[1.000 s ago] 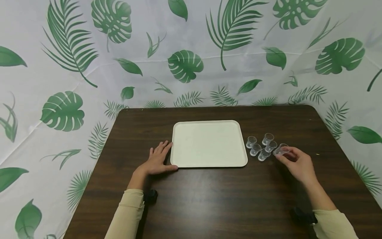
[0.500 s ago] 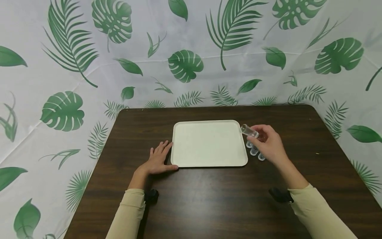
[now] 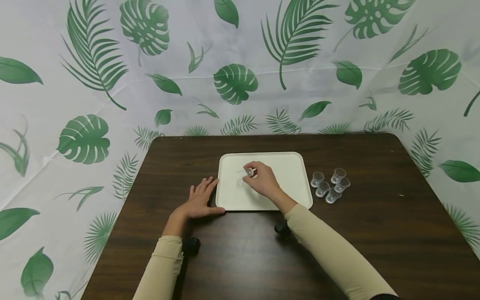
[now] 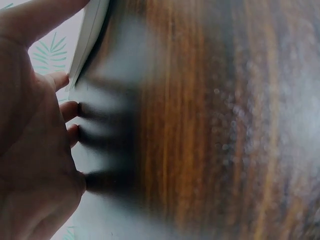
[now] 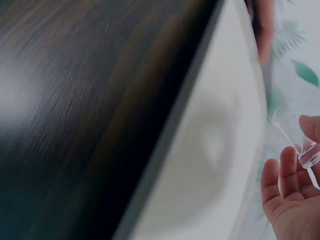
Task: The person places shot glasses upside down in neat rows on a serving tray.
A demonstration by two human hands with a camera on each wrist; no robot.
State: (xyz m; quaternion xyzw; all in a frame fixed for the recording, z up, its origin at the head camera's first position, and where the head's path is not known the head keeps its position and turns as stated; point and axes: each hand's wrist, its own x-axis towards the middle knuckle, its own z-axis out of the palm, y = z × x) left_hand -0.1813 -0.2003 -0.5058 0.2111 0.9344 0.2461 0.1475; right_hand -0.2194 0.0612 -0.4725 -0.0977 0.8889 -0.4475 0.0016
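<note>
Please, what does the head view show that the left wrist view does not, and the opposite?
Only the head view: the right hand pinching a clear cup over the white tray, five more clear cups on the table and both sleeves.

Only the left wrist view: the palm side of the left hand, close up.

Both: the left hand, the tray's edge, the table and the leaf-print cloth.

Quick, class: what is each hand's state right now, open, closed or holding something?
Left hand: open, touching the tray.
Right hand: holding a clear cup over the tray.
</note>
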